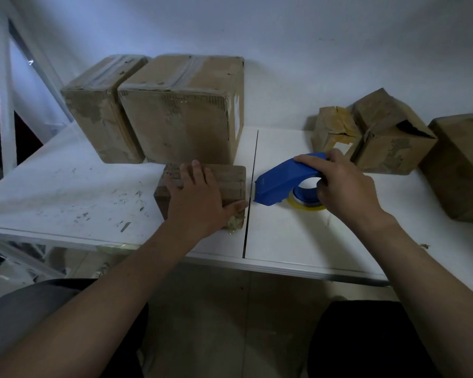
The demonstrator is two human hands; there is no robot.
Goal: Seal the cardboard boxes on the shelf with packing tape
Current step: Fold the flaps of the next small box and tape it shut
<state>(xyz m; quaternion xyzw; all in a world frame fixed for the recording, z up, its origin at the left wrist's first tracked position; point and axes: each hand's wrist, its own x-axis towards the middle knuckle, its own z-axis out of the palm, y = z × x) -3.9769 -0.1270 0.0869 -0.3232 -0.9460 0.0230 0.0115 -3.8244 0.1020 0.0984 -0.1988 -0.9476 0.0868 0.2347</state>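
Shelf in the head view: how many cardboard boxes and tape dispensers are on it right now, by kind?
Cardboard boxes: 6
Blue tape dispenser: 1
Total: 7

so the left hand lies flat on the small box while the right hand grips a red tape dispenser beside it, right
Not quite: the tape dispenser is blue, not red. The head view shows the left hand lying flat on the small box while the right hand grips the tape dispenser beside it.
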